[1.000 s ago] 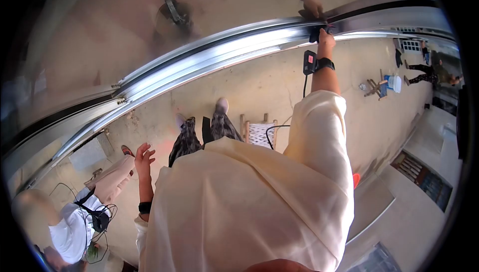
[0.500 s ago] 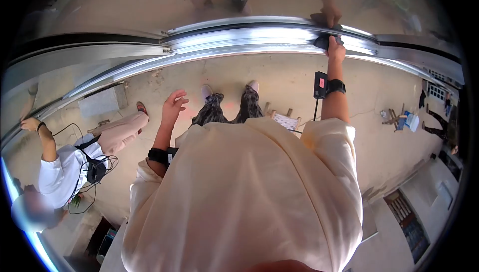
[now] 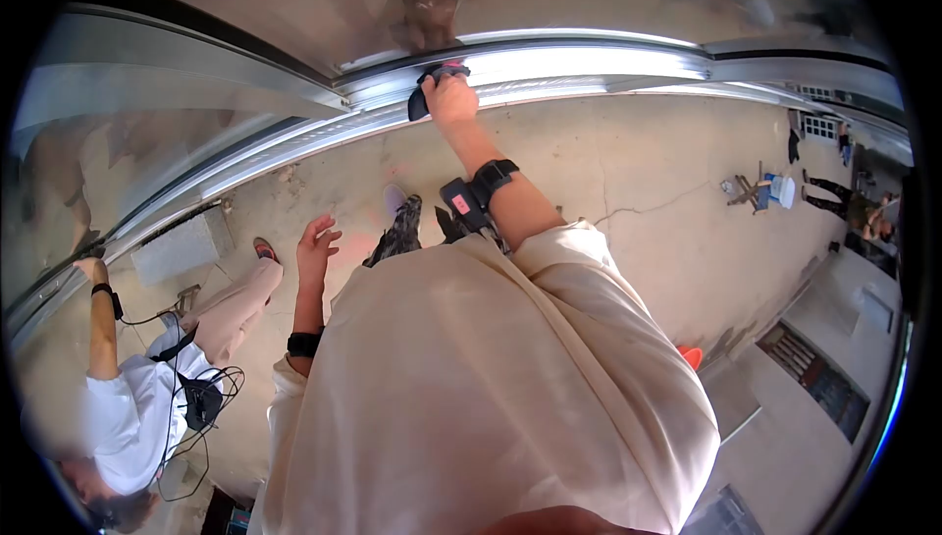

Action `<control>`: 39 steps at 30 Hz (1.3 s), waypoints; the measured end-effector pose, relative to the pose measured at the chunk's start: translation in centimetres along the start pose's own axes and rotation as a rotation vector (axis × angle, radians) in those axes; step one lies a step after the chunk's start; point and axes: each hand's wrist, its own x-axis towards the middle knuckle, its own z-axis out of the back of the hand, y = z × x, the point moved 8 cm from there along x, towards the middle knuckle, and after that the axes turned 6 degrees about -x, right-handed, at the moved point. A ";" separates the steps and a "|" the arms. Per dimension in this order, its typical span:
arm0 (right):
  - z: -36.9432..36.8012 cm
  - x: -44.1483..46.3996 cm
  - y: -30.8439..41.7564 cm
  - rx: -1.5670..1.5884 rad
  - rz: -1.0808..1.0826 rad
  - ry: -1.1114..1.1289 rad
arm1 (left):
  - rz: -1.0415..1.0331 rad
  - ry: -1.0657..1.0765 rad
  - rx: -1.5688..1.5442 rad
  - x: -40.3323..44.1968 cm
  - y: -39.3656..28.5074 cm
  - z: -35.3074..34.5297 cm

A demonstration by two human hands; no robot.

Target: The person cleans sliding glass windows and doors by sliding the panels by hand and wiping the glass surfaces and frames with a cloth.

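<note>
the right hand (image 3: 451,100) reaches forward, fingers curled, while the left hand (image 3: 315,241) stands half open.

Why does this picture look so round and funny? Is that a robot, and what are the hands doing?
No robot here! It's a person with two bare hands. The camera sits on their head, looking forward and down, so you see their cream shirt below. The right hand holds a dark cloth-like thing against a shiny metal rail. The left hand is open and holds nothing. A black box is on the right wrist. Over on the left, another person wears a white shirt.
</note>
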 end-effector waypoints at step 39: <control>16.6 21.6 -56.0 0.783 -0.616 -0.329 | 0.118 -0.217 0.110 -5.6 -1.7 -5.1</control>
